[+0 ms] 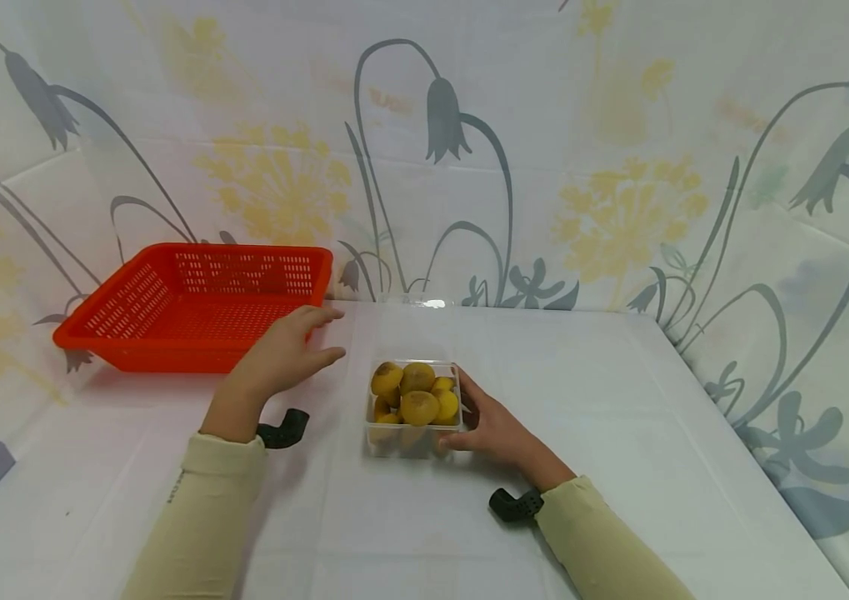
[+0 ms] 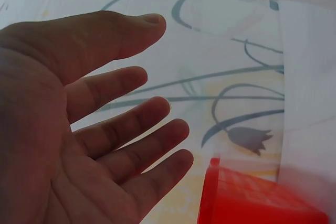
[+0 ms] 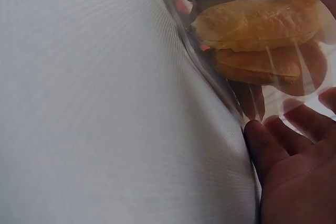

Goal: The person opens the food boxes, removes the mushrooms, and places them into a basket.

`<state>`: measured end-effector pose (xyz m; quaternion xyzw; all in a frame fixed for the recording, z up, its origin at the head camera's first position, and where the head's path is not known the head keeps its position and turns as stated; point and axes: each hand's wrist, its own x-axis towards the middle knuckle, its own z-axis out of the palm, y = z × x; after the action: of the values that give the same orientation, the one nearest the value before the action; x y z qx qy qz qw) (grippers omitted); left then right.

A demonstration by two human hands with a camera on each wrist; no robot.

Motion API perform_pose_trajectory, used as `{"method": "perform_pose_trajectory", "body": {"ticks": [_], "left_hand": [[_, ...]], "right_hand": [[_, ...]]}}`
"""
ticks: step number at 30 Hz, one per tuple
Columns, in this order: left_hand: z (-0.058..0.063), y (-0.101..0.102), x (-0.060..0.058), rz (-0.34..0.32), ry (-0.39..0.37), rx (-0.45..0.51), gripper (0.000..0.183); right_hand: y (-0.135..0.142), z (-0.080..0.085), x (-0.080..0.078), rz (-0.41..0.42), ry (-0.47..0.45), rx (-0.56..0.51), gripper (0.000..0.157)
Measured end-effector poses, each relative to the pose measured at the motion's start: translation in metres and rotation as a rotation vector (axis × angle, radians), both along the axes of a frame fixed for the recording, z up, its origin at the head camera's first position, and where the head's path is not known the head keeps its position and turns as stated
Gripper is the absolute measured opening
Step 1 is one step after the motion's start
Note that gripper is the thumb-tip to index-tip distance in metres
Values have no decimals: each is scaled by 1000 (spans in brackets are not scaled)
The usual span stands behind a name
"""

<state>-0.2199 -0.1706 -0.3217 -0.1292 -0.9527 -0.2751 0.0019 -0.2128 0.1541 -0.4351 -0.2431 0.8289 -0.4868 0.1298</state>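
**White-covered table (image 1: 394, 542) carries a red plastic basket (image 1: 192, 356) and a clear plastic fruit punnet (image 1: 390, 443)**

The white cover (image 1: 589, 375) lies mostly flat, with faint creases and a tiny dark speck (image 1: 67, 513) at the near left. The basket, slotted and wide-rimmed, sits upright at the far left. The punnet stands upright near the middle, well apart from the basket.

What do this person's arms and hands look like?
The left hand and right hand are bare. The left sleeve and right sleeve are pale yellowish-beige, the left with small dark lettering on its outer side. A curved black piece juts out at each wrist.
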Motion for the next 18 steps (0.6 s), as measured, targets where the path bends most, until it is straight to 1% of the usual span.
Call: {"method": "perform_pose_trajectory", "body": {"ticks": [5,11,14,18], "left_hand": [[0,7,4,-29,-32,6,62],[-4,15,5,-96,-62,59,60],[-6,18,5,-129,-64,75,60],[-7,22,4,-154,-62,93,60]], "right_hand": [[0,-1,0,-3,-12,-2,115],[0,-1,-1,-5,-10,4,115],[0,-1,0,-3,-10,4,115],[0,0,0,-6,-10,7,115]]}}
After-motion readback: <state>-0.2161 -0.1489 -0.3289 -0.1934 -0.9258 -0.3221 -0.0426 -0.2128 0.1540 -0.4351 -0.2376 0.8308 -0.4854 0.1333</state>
